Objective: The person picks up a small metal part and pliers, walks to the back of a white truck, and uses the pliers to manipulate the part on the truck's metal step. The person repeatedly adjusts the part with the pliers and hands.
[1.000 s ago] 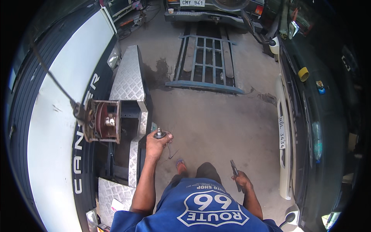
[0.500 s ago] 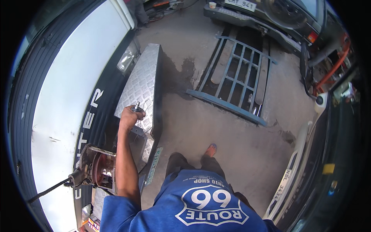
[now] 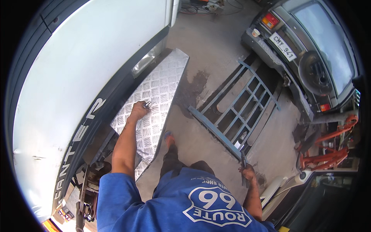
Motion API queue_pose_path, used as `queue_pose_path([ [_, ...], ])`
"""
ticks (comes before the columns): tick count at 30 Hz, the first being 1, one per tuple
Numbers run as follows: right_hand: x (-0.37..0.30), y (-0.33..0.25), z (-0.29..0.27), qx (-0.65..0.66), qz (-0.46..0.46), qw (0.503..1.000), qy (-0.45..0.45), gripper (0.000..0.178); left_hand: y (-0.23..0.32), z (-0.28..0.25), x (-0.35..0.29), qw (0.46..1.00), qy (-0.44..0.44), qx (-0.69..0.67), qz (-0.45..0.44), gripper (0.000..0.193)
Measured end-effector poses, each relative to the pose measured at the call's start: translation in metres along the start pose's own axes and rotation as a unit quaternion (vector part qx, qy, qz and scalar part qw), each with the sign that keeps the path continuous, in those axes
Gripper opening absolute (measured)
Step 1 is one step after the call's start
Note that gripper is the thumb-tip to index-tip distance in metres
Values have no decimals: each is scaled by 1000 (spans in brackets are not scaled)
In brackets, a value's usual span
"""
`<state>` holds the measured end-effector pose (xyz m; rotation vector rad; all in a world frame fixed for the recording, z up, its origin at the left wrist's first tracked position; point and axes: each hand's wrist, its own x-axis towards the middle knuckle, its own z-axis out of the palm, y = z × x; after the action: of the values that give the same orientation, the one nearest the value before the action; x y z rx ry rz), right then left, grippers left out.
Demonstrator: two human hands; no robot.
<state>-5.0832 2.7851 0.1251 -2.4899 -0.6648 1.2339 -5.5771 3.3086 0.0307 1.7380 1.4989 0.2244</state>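
My left hand is closed around a small shiny metal piece with a rounded tip; its exact kind is hard to make out. It is held over the bumper's silver patterned tread plate at the front of a white truck. Off to the right, my right hand grips a dark, long, narrow tool that points away from me. Too little of its ends shows to say what tool it is.
A blue-grey metal grille frame lies over a floor pit ahead. Behind it stands a dark vehicle with a spare wheel. Orange metal parts are at the right. A winch-like assembly sits at lower left. Another vehicle is lower right.
My right hand has come into view holding the dark tool. The view has turned and moved nearer the tread plate. My left hand still holds the small metal piece.
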Motion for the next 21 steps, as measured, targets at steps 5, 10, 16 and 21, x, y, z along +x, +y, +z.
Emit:
queue_pose_path([
  [5, 42, -114, 3, -80, -22, 996, -15, 35, -12, 17, -6, 998, 58, 6, 25, 40],
  [10, 120, -195, 4, -173, -92, 978, -66, 35, -2, 12, -29, 984, 171, 51, 15, 34],
  [16, 238, -287, 26, -357, -182, 905, -143, 44, 26, 31, -92, 978, 125, 119, -120, 28],
  [21, 284, -382, 48, -371, -268, 859, -228, 42, 26, 60, -119, 968, 168, 113, -147, 33],
])
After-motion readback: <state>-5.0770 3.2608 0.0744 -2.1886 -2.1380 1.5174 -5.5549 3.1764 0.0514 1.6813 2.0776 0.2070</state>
